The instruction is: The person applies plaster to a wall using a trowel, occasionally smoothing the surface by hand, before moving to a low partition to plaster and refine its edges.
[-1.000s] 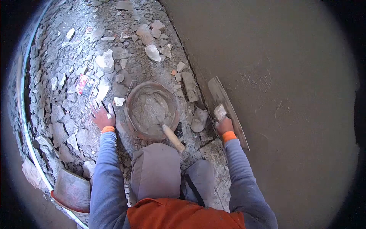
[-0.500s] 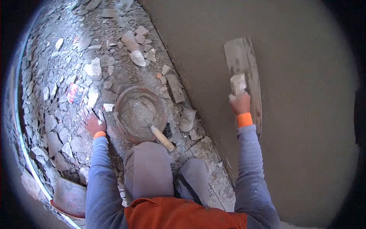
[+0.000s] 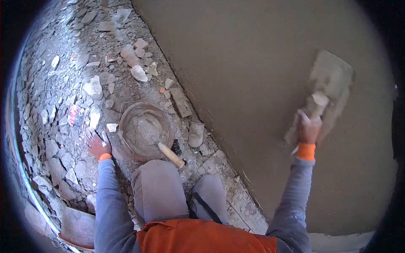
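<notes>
My right hand [image 3: 310, 127] is wrapped round the handle of a long plastering float [image 3: 333, 74], slightly blurred, lying against smooth grey wet mortar [image 3: 236, 80]. My left hand [image 3: 98, 144] rests on the rubble with its fingers spread and whitish stuff on them; nothing is held in it. Just right of that hand stands a bucket [image 3: 122, 137] of wet mortar [image 3: 145, 128]. A trowel's wooden handle [image 3: 171, 154] sticks out over the bucket's rim, its blade hidden in the mortar.
Broken chunks and loose rubble [image 3: 63, 164] cover the ground at left. A red printed packet [image 3: 76, 115] lies there. A cup-like container [image 3: 195, 135] and a flat block [image 3: 180, 102] sit along the mortar's edge. A curved pan [image 3: 78, 227] and a pale hose [image 3: 27, 183] are at lower left.
My right hand has swept the float to the right across the mortar and tilted it clockwise. The view has shifted a little; my left hand stays on the rubble.
</notes>
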`<state>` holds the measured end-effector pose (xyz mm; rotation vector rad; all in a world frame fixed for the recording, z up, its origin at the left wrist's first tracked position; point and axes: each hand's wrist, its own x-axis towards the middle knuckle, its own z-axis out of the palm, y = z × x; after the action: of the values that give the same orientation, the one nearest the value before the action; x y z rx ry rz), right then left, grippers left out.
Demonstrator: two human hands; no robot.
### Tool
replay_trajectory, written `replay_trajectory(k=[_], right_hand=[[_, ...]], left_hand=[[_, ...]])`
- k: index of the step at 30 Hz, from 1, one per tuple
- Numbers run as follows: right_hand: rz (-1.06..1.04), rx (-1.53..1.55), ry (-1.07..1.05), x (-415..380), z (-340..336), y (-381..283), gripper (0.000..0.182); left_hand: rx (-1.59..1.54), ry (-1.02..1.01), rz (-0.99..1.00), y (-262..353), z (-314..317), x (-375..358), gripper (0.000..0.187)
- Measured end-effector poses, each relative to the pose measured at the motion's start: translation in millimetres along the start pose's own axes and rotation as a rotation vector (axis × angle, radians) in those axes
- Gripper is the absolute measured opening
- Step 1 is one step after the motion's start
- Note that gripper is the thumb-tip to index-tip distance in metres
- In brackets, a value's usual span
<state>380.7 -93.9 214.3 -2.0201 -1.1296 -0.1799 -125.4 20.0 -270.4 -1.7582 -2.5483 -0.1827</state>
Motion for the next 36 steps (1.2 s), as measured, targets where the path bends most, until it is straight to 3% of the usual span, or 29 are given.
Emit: replay_trajectory(k=[1, 3, 5, 8, 9, 11, 12, 14, 18, 19, 23, 26, 29, 32, 33, 34, 36], right_hand=[[-0.143, -0.082, 0.047, -9, -19, 6, 0.018], [-0.194, -0.139, 0.121, -38, -42, 16, 0.014], [-0.007, -0.084, 0.187, -75, -50, 26, 0.012], [-0.123, -0.196, 0.089, -142, -29, 85, 0.013], [-0.342, -0.424, 0.023, -159, -20, 111, 0.015], [-0.456, -0.554, -0.151, -199, 11, 163, 0.021], [-0.352, -0.457, -0.246, -220, 34, 184, 0.025], [0.009, -0.615, -0.598, -241, 76, 217, 0.031], [0.224, -0.686, -0.689, -252, 150, 253, 0.038], [0.296, -0.694, -0.688, -251, 161, 258, 0.038], [0.355, -0.711, -0.720, -237, 191, 277, 0.041], [0.249, -0.737, -0.802, -225, 200, 299, 0.041], [0.228, -0.840, -0.800, -200, 187, 276, 0.040], [0.123, -0.770, -0.562, -185, 140, 245, 0.039], [0.185, -0.710, -0.592, -176, 121, 229, 0.036], [-0.283, -0.533, -0.467, -168, 106, 217, 0.037], [-0.089, -0.310, -0.297, -173, 95, 200, 0.038]], left_hand=[[0.001, 0.000, 0.000, 0, 0, 0, 0.058], [0.006, -0.017, -0.005, 2, -1, -1, 0.058], [0.018, 0.002, 0.004, 1, 4, -2, 0.058], [0.015, 0.017, 0.026, -3, 20, -3, 0.060], [0.010, 0.026, 0.042, -3, 19, -4, 0.062], [0.010, 0.032, 0.045, -4, 22, -5, 0.062], [0.002, 0.046, 0.045, -4, 26, -4, 0.062], [0.021, 0.066, 0.050, 0, 21, -5, 0.062], [0.137, -0.033, 0.021, -10, 42, -1, 0.064], [0.055, 0.080, 0.053, -3, 29, -5, 0.065], [0.156, -0.015, 0.047, -7, 36, -2, 0.063], [0.085, -0.005, 0.018, 1, 28, -3, 0.059], [0.054, 0.054, 0.035, 2, 24, -1, 0.061], [0.063, 0.082, 0.039, 7, 18, -3, 0.063], [0.058, 0.093, 0.039, 9, 17, -2, 0.062], [0.052, 0.102, 0.034, 10, 17, -3, 0.062], [0.083, 0.097, 0.046, 9, 19, -3, 0.061]])
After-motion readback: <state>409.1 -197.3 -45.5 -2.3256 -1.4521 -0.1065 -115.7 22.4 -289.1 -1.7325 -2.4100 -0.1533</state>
